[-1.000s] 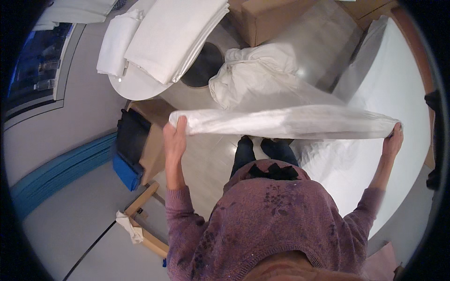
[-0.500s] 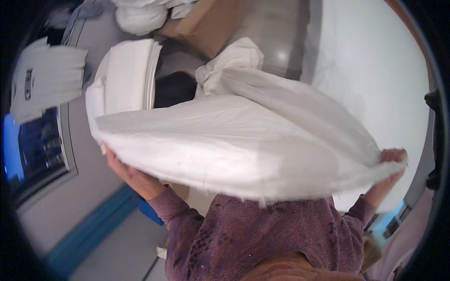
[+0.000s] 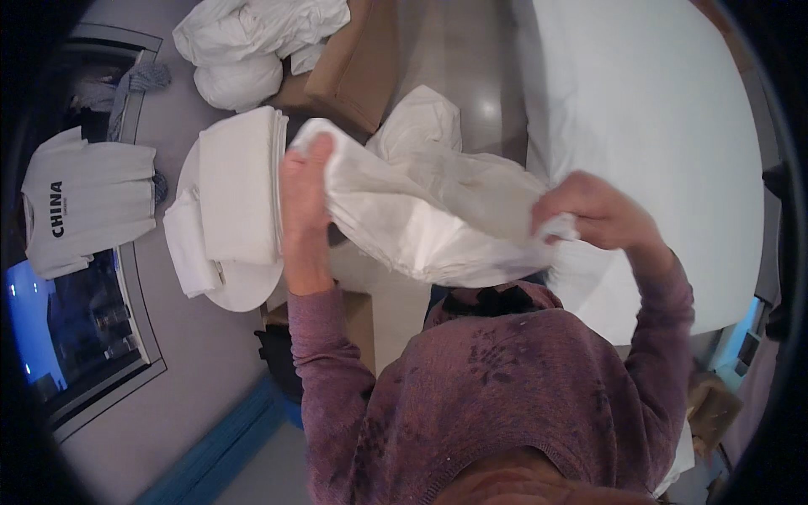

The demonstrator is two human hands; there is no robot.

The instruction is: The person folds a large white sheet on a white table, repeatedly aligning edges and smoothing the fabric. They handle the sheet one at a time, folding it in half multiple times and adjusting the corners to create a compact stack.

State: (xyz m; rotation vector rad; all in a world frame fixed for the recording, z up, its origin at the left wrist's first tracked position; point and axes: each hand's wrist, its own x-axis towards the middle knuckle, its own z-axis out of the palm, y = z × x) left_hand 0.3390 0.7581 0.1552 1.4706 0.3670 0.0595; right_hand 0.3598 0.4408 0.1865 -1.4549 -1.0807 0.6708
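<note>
A white cloth (image 3: pixel 412 223) hangs slack between my two hands in front of my chest. My left hand (image 3: pixel 306 181) is closed round one gathered end of it, beside a folded stack. At the other end, my right hand (image 3: pixel 585 210) grips the fabric near the edge of the bed, and a small bunch pokes out past the fingers. More white fabric (image 3: pixel 425 114) lies beyond, at the far side of the cloth; whether it is the same piece I cannot tell.
Folded white linen (image 3: pixel 240 185) is stacked on a round white table (image 3: pixel 244 290) at left. A bed with a white sheet (image 3: pixel 656 151) fills the right. Behind stand a brown armchair (image 3: pixel 358 63) and heaped white bedding (image 3: pixel 252 42). A grey T-shirt (image 3: pixel 93 198) hangs by the window.
Both hands have come inward from wide apart and risen farther from my body. The cloth, stretched broad before, now sags in a narrower span.
</note>
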